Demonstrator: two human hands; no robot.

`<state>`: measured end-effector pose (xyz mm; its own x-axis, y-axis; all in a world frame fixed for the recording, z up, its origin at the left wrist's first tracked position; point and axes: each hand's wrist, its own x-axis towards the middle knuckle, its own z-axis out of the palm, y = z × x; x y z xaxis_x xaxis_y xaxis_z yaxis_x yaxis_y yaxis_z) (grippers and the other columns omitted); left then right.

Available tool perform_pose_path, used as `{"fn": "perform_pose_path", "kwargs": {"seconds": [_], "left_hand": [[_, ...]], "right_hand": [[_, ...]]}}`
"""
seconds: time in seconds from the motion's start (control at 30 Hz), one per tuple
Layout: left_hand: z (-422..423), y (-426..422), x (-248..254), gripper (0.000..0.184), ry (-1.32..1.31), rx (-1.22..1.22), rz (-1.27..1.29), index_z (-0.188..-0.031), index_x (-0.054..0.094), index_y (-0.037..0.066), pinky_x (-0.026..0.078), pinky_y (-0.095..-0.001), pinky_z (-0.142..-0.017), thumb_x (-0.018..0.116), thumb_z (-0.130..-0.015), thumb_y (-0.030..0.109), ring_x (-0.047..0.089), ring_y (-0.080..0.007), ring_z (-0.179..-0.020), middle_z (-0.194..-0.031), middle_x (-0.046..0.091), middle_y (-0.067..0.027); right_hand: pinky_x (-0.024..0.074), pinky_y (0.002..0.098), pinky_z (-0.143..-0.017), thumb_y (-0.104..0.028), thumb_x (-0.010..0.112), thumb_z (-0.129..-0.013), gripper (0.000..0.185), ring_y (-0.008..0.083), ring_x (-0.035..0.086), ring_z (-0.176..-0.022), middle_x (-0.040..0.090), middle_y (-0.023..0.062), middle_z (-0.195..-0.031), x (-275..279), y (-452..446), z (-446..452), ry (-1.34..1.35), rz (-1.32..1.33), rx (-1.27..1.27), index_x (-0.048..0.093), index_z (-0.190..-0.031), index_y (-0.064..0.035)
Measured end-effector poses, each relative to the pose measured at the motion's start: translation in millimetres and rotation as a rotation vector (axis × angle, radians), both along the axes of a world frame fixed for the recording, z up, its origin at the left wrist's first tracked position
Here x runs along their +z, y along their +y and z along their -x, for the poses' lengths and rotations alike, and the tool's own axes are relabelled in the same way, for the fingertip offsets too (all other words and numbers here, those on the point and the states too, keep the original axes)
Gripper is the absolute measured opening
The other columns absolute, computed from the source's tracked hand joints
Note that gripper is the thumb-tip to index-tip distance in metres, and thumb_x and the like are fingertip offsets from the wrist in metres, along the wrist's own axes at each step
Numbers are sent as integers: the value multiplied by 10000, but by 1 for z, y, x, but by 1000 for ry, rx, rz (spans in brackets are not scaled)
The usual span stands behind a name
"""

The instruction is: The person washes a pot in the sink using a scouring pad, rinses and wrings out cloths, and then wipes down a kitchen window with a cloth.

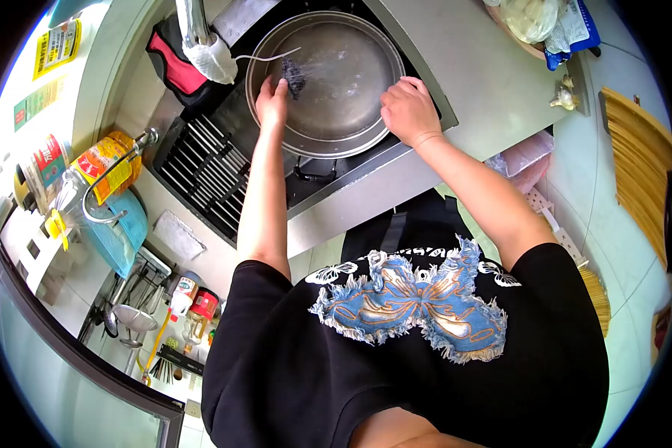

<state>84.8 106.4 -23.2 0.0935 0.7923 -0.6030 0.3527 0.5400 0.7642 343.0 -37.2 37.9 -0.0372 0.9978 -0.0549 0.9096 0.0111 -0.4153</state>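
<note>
A wide metal pot [351, 97] sits in the sink area beneath a tap [209, 56], whose spout is wrapped in white cloth. From the spout a thin stream of water runs over the pot. My left hand [272, 104] reaches over the pot's left side, its fingers closed at a dark, mesh-like scrubber [294, 78] inside; the exact grip is partly hidden. On the right, my right hand [411, 110] is closed on the pot's rim, with the fingertips curled over the edge. A dark loop handle [315, 173] shows at the pot's near side.
A black slatted rack [205, 160] lies left of the pot. Metal countertop [470, 82] extends right, with garlic [564, 98] at its edge and a bagged item [529, 19] beyond. Bottles [183, 295] and hanging ladles [134, 319] are at lower left.
</note>
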Motion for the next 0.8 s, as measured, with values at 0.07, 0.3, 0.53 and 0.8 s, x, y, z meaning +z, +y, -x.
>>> {"fn": "perform_pose_path", "kwargs": {"seconds": [0.07,0.3,0.53,0.8], "left_hand": [[-1,-8,-25,693,454,-184,-299,-1428,401,-60,418,-397,-1032,648,-917,339,598,-313,-1142,-1230,628,-240],[-60,-26,-117,551,849,-411,-488,-1416,422,-1,392,-531,-1053,499,-931,249,453,-372,-1294,-1460,408,-238],[-36,-25,-90,395,1170,-875,-711,-1289,544,69,488,-506,-883,467,-934,224,547,-302,-1142,-1271,576,-118],[-15,-7,-68,364,666,-316,-183,-1187,605,46,550,-406,-754,582,-923,295,669,-264,-906,-1024,673,-109]], "right_hand": [[358,392,-1080,-173,636,-808,92,216,593,-1045,665,39,-901,0,0,1,4,44,8,679,-847,-102],[359,397,-1073,-164,607,-820,89,215,592,-999,646,36,-882,1,1,2,-17,57,24,671,-840,-105],[389,402,-1046,-142,619,-794,52,219,602,-945,633,42,-832,-4,0,5,-6,-17,8,644,-793,-97],[380,405,-1049,-159,624,-799,71,219,601,-974,646,42,-849,-12,1,5,5,-10,10,662,-803,-100]]}}
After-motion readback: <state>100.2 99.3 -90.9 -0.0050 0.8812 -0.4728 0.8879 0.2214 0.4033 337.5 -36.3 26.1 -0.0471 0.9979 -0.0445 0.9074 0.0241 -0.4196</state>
